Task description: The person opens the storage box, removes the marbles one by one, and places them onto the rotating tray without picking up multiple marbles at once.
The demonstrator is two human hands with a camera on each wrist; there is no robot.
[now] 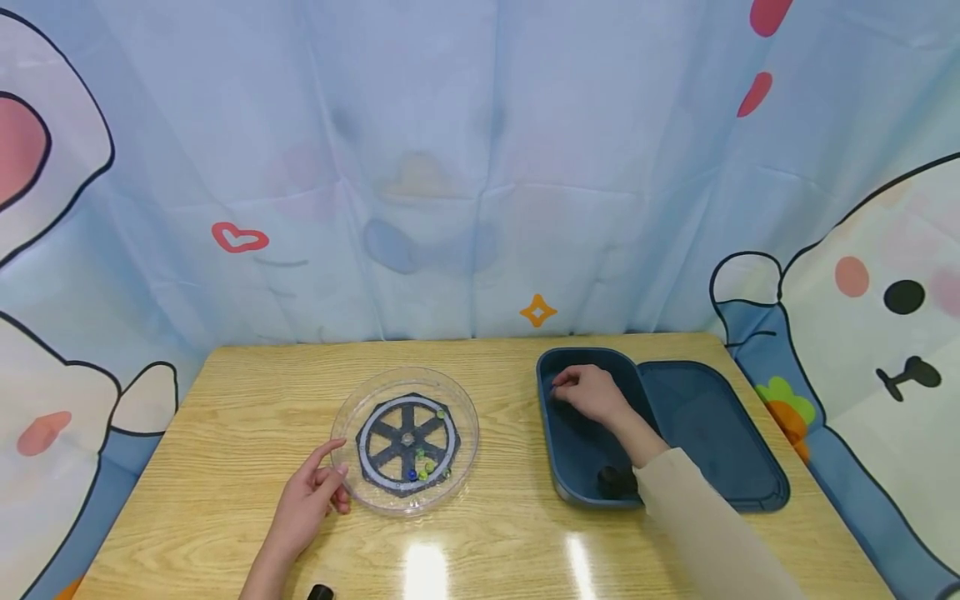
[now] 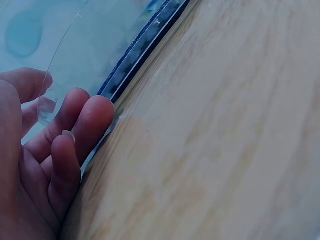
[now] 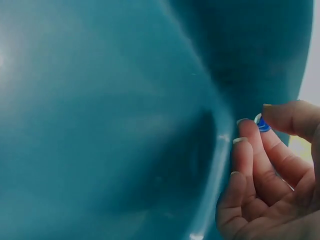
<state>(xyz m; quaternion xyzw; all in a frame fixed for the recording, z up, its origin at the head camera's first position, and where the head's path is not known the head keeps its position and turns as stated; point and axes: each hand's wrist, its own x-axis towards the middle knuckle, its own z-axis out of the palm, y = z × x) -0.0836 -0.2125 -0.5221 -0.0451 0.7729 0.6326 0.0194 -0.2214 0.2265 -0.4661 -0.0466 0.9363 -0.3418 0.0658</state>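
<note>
My right hand [image 1: 592,393] reaches into a deep dark blue box [image 1: 550,446] and pinches a blue and white glass marble [image 3: 262,123] between thumb and index finger. In the right wrist view, the other fingers are bent near the box's wall. My left hand [image 1: 309,496] touches the near left rim of a clear round dish [image 1: 468,454], its fingers relaxed along the edge. A dark six-spoked frame with a pale ring [image 1: 407,442] shows through the dish; I cannot tell whether it lies inside or underneath. Several green marbles [image 1: 429,467] and a blue marble [image 1: 412,475] lie within the dish.
A dark blue lid or tray [image 1: 712,433] lies right of the box. A dark rounded object [image 1: 615,482] shows near my right wrist, and a small black item [image 1: 320,592] at the table's front. A printed curtain [image 1: 480,167] hangs behind the wooden table [image 1: 262,392].
</note>
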